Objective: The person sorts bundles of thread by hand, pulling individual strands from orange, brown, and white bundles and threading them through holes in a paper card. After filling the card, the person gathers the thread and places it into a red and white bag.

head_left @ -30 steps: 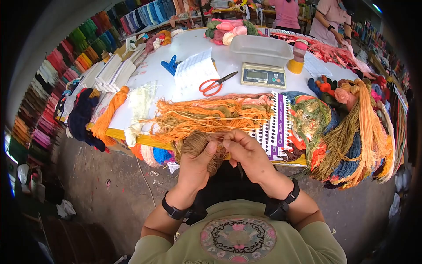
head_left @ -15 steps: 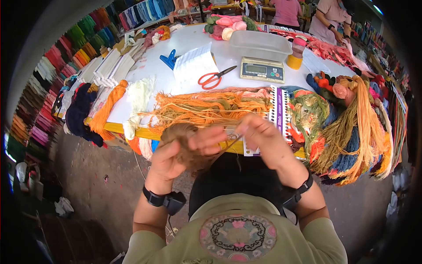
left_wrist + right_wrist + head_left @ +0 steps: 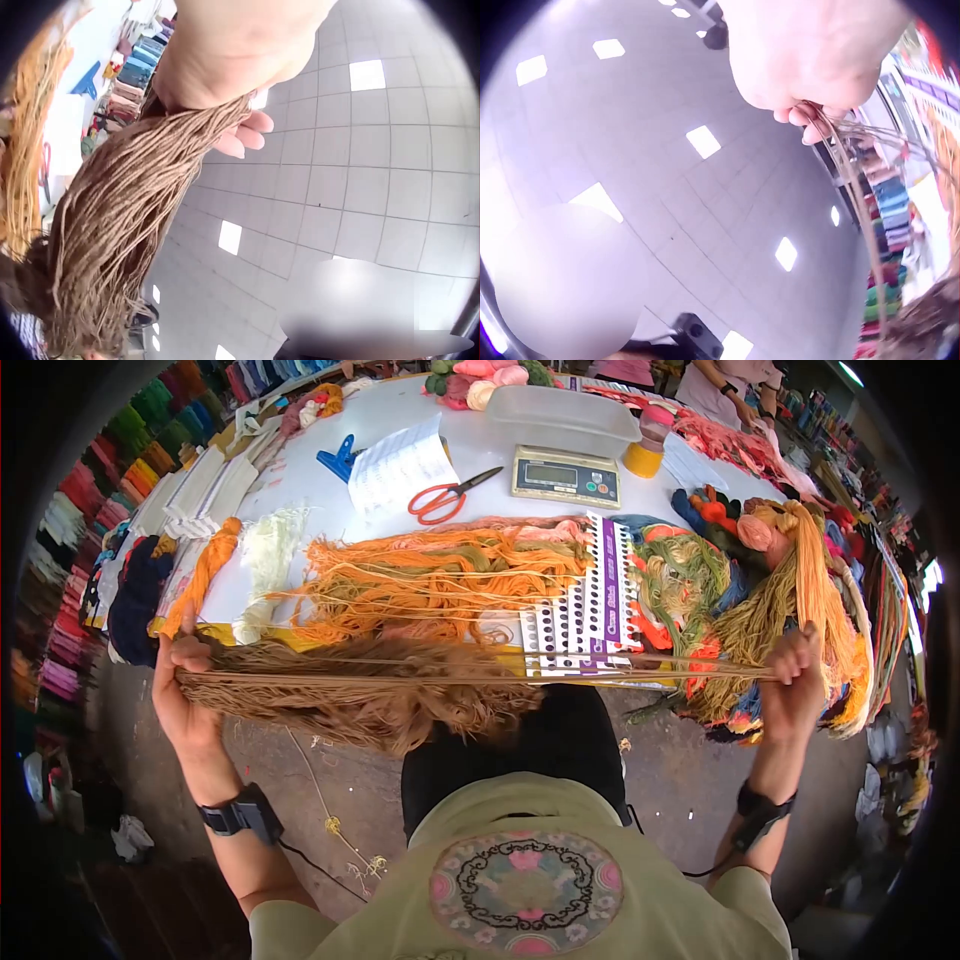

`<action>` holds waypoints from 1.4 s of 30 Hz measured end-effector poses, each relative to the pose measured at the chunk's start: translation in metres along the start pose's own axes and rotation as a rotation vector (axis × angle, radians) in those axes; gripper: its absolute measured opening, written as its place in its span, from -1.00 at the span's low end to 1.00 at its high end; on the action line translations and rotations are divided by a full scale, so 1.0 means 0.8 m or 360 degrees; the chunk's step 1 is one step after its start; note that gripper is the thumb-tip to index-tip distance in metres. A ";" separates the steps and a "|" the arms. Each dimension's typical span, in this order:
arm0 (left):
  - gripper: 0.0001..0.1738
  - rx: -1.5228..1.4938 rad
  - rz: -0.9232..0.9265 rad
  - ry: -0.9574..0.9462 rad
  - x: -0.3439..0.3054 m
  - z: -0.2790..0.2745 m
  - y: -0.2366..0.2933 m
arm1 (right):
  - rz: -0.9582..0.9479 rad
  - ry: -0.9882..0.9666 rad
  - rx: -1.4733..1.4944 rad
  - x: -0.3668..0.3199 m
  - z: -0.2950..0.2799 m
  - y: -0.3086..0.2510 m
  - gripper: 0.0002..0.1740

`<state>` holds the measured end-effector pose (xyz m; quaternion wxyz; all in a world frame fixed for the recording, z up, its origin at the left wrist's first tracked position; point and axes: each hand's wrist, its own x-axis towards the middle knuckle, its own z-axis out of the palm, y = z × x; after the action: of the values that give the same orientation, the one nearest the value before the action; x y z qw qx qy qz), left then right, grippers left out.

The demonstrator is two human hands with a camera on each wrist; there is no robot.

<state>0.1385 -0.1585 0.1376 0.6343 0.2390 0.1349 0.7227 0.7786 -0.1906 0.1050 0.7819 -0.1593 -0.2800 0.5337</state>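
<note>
My left hand [image 3: 188, 685] grips one end of a thick brown skein of thread [image 3: 370, 695], which hangs across the front edge of the table. In the left wrist view the skein [image 3: 135, 202] fans out below the palm, with fingertips [image 3: 247, 139] showing past it. Far to the right, my right hand [image 3: 795, 675] pinches a few brown strands [image 3: 660, 668], drawn out nearly straight from the skein. The right wrist view shows these strands [image 3: 866, 225] running from between the curled fingers [image 3: 810, 124].
Orange and olive thread [image 3: 440, 580] lies on the table beside punched cards [image 3: 600, 590]. Behind are red-handled scissors [image 3: 440, 500], a scale [image 3: 565, 478], a blue clip [image 3: 340, 458] and a paper sheet [image 3: 400, 468]. Mixed skeins [image 3: 770, 620] hang over the right edge.
My hands have moved from close together to wide apart. The brown skein, bunched up earlier, is now stretched out lengthwise, with a few strands pulled to the right.
</note>
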 end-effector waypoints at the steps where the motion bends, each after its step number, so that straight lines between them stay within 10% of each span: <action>1: -0.45 -0.0065 -0.0088 -0.0049 0.007 -0.012 0.015 | -0.0069 0.0014 -0.0076 0.001 -0.005 -0.021 -0.84; 6: -0.53 -0.0229 -0.0102 -0.0088 0.038 -0.110 0.125 | -0.0693 0.0646 -0.0921 0.022 -0.127 -0.187 -0.82; 7: -0.52 -0.0208 -0.0013 -0.0017 0.034 -0.146 0.164 | -0.0914 0.1338 -0.1060 0.017 -0.107 -0.188 -0.74; 10: -0.51 -0.0186 0.0181 -0.0068 0.005 -0.124 0.141 | -0.0989 0.1389 -0.1531 -0.006 -0.180 -0.262 -0.75; 16: -0.54 -0.0318 -0.0577 0.0011 0.017 -0.008 -0.171 | 0.0213 -0.0067 -0.2120 0.015 0.012 0.052 -0.88; 20: -0.75 0.0515 -0.1188 -0.0006 0.051 0.042 -0.275 | 0.0244 -0.0956 -0.2306 0.055 0.066 0.180 -0.89; 27: -0.75 0.1994 -0.1186 -0.0216 0.061 0.025 -0.393 | 0.0538 -0.1331 -0.2509 0.085 0.037 0.277 -0.86; 34: -0.79 0.0947 -0.1383 0.0163 0.065 0.019 -0.402 | 0.0696 -0.1349 -0.2385 0.093 0.041 0.274 -0.87; 42: -0.83 0.1619 -0.1206 -0.0094 0.066 0.030 -0.391 | 0.0757 -0.1348 -0.2457 0.096 0.043 0.275 -0.83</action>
<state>0.4134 -0.0594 0.0117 0.6566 0.4660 0.5191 0.2867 0.6148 -0.0381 0.0327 0.1591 -0.4825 -0.7829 0.3591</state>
